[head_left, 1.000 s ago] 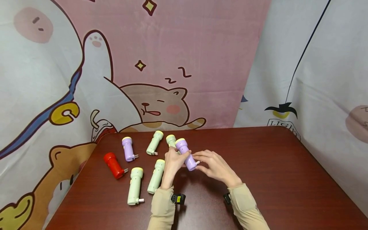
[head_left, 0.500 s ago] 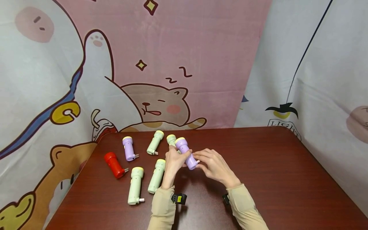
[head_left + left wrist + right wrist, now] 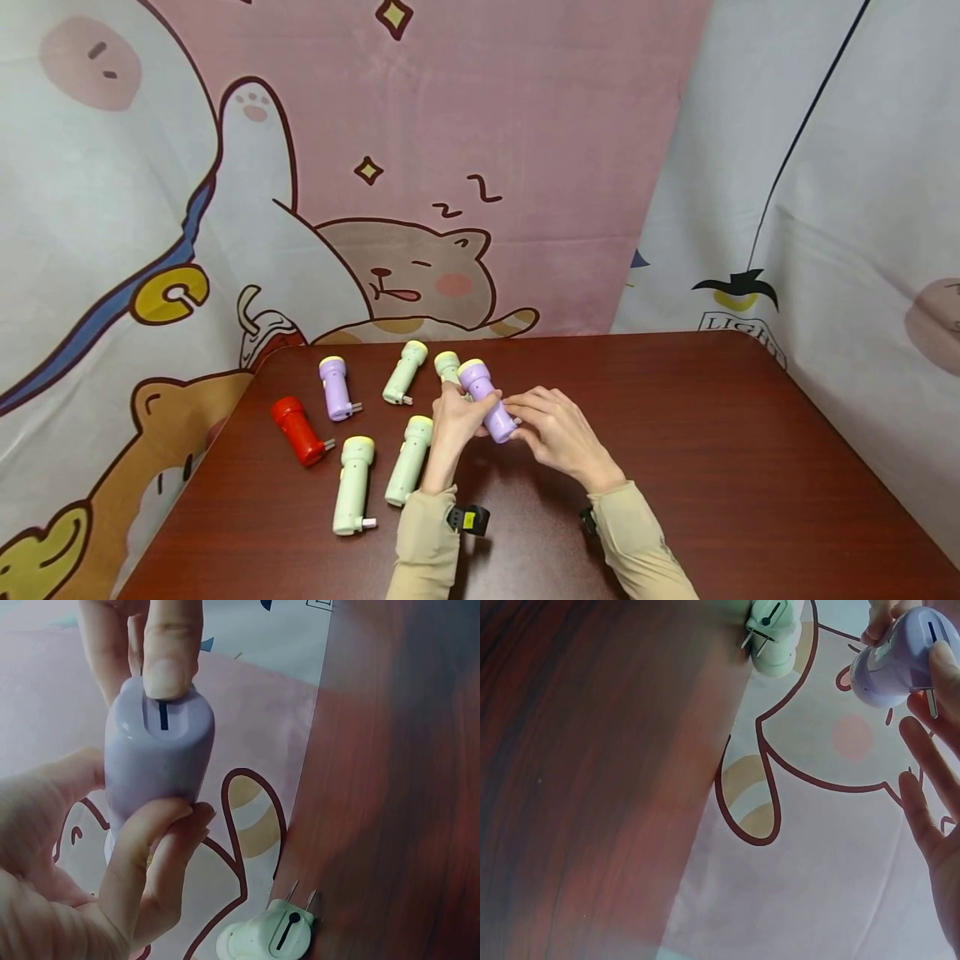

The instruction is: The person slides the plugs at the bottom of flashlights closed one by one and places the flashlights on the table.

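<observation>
Purple flashlight (image 3: 498,420): base raised a hair since the earlier frame, little else moved; held below frame centre.
Left hand (image 3: 454,417): barrel gripped between thumb and fingers.
Plastic body: judged light, stiff, a bit slick; best taken by the barrel, metal pins (image 3: 932,703) kept clear.
Right hand (image 3: 557,429): angled in from lower right, thumb laid on slotted end (image 3: 163,720), other fingers extended.

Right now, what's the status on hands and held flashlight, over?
Left hand gripping purple flashlight. Right hand, thumb on its slotted end. Green flashlight behind left hand, partly hidden.
</observation>
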{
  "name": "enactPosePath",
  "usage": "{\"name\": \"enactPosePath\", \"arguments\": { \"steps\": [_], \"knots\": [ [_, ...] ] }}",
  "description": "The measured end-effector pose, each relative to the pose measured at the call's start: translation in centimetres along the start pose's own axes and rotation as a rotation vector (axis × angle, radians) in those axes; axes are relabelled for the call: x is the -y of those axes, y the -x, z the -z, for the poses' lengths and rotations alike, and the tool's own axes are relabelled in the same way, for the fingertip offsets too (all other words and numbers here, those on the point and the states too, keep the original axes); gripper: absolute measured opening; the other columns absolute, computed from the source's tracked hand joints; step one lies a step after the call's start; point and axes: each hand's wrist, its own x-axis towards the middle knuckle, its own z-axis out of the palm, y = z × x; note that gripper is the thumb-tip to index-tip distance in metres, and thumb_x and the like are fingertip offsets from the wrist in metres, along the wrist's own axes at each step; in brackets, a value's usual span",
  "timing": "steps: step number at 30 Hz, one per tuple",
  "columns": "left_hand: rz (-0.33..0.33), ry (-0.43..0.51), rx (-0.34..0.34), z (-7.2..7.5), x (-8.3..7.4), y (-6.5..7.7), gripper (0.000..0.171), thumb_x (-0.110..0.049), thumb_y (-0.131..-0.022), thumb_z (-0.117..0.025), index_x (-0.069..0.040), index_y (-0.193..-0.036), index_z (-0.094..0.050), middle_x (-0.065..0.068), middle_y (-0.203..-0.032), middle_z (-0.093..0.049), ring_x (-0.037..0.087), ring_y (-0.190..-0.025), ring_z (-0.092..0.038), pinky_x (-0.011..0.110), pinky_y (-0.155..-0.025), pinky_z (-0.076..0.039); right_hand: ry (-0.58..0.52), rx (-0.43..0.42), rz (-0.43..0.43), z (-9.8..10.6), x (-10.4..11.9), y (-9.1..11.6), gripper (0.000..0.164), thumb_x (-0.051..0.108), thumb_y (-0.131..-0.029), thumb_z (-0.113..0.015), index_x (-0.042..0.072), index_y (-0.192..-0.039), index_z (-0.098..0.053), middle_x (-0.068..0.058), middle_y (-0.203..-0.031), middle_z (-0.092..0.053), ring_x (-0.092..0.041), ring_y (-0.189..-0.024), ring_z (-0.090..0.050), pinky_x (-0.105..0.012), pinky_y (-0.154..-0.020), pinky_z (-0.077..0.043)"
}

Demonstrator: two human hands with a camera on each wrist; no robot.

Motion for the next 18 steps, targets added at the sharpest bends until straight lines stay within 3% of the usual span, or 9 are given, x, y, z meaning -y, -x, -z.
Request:
{"name": "enactPosePath", "arguments": {
  "steps": [7,18],
  "knots": [
    [-0.004,0.025,0.007,-0.08,0.09,0.03,0.061,-0.035,-0.074,-0.077,0.008,-0.105,-0.048,0.024,-0.082,-0.066,0.024,-0.051,-0.067,0.038,-0.052,-0.056,-0.001,-0.001,-0.015,0.11,0.1,-0.03,0.034,0.021,-0.073,-0.08,0.009,-0.104,-0.072,0.003,-0.105,-0.071,-0.012,-0.095,-0.062,-0.028,-0.075,-0.045],
    [0.004,0.04,0.009,-0.23,0.04,0.19,0.058,-0.036,-0.075,-0.076,0.006,-0.105,-0.048,0.021,-0.081,-0.067,0.018,-0.049,-0.066,0.038,-0.053,-0.057,0.02,-0.028,-0.011,0.03,0.23,-0.03,0.036,0.023,-0.071,-0.081,0.01,-0.103,-0.072,0.002,-0.102,-0.071,-0.013,-0.093,-0.062,-0.029,-0.075,-0.045]
  ]
}}
